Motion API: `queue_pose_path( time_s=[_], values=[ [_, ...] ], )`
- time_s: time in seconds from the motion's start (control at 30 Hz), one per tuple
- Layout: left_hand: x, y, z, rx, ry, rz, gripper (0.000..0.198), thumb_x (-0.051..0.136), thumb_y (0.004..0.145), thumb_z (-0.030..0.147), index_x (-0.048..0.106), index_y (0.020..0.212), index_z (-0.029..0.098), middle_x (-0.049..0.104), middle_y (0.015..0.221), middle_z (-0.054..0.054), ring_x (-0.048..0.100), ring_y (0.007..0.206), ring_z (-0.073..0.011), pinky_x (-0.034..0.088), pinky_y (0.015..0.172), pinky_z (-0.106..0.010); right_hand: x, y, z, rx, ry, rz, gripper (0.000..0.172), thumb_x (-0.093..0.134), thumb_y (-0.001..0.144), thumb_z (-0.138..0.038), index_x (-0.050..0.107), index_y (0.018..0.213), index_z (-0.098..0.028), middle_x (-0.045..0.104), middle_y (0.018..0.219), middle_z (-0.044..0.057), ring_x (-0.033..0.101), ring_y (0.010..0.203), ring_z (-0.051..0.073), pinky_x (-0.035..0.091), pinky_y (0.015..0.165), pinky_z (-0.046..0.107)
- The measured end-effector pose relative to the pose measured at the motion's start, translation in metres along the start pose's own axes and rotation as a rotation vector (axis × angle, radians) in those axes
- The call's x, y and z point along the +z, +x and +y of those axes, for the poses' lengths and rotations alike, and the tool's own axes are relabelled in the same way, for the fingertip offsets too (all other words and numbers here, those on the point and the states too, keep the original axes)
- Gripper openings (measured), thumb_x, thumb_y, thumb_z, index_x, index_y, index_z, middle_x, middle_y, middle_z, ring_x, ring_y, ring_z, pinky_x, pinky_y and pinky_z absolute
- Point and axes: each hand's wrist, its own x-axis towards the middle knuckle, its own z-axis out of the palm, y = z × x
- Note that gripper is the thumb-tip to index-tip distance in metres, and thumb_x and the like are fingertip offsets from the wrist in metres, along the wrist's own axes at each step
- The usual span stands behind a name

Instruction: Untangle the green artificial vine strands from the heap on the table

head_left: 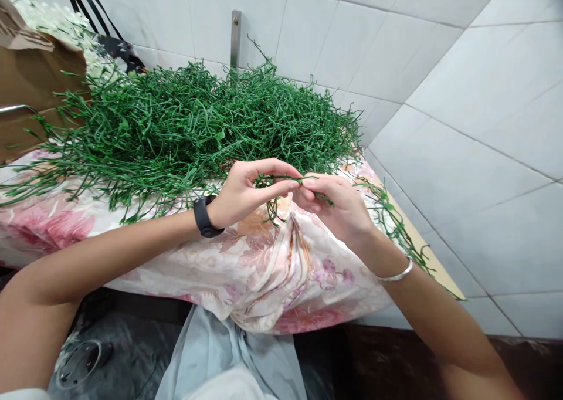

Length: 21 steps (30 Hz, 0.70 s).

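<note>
Left grip (241,192) and right grip (341,203) pinch a thin green sprig (273,209) together — fingertips almost touching.
Both are closed on it between thumb and fingers, above the front part of the worktop (436,266), with the sprig's small branching tips showing below the left grip; a floral cloth (264,265) bunches into folds underneath. Just beyond the hands, a broad heap of green stems (206,118) spreads toward the tiled wall (316,42), while a few loose stems (400,227) lie along the right edge — near the right forearm. White flowers (53,16) and a brown paper wrapping (39,74) sit at the far left.
</note>
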Motion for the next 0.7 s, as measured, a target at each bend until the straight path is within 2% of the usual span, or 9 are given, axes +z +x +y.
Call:
queue_pose_path(
  time_s=[0.13,0.23,0.3,0.37,0.57,0.7],
  values=[
    [-0.001,0.000,-0.002,0.235,0.291,0.020,0.014,0.059,0.078,0.029,0.065,0.085,0.019,0.068,0.080,-0.003,0.059,0.070,-0.0111,0.045,0.069,-0.025,-0.001,0.003,0.003,0.108,0.146,-0.115,0.032,0.044,0.078,-0.025,0.035,0.048,-0.018,0.025,0.042,-0.006,0.026,0.044,0.007,0.026,0.051,0.025],
    [-0.001,0.000,-0.004,0.423,0.491,0.027,0.011,0.055,0.080,0.022,0.063,0.086,0.019,0.066,0.070,-0.001,0.055,0.065,-0.0109,0.041,0.070,-0.027,0.001,0.005,0.003,0.190,0.285,-0.215,0.035,0.039,0.077,-0.025,0.024,0.046,-0.019,0.017,0.039,-0.006,0.021,0.042,0.007,0.026,0.051,0.025],
    [-0.001,0.000,-0.005,0.499,0.579,0.034,0.012,0.051,0.082,0.021,0.063,0.085,0.019,0.063,0.065,-0.001,0.053,0.063,-0.0113,0.040,0.070,-0.028,0.003,0.005,0.003,0.206,0.316,-0.241,0.036,0.038,0.077,-0.026,0.021,0.046,-0.019,0.015,0.039,-0.006,0.020,0.042,0.007,0.026,0.051,0.025],
    [-0.001,0.000,-0.006,0.519,0.629,0.034,0.014,0.049,0.084,0.023,0.062,0.086,0.020,0.062,0.063,-0.001,0.052,0.062,-0.0117,0.038,0.068,-0.028,0.003,0.005,0.002,0.197,0.283,-0.227,0.036,0.039,0.078,-0.026,0.023,0.046,-0.019,0.016,0.040,-0.006,0.020,0.043,0.007,0.026,0.051,0.025],
    [-0.003,-0.001,-0.009,0.495,0.719,0.007,0.019,0.045,0.086,0.027,0.062,0.088,0.019,0.059,0.065,-0.002,0.048,0.061,-0.0125,0.035,0.063,-0.028,0.003,0.001,-0.001,0.100,0.103,-0.081,0.031,0.045,0.079,-0.025,0.033,0.051,-0.018,0.024,0.050,-0.005,0.025,0.047,0.007,0.025,0.049,0.024],
    [-0.003,-0.003,-0.011,0.496,0.737,0.023,0.020,0.045,0.086,0.026,0.062,0.091,0.018,0.058,0.064,-0.002,0.047,0.060,-0.0124,0.033,0.060,-0.027,0.003,-0.001,0.000,-0.047,-0.123,0.021,0.030,0.049,0.081,-0.028,0.044,0.054,-0.016,0.039,0.054,-0.002,0.037,0.053,0.007,0.029,0.050,0.023]
  ],
)
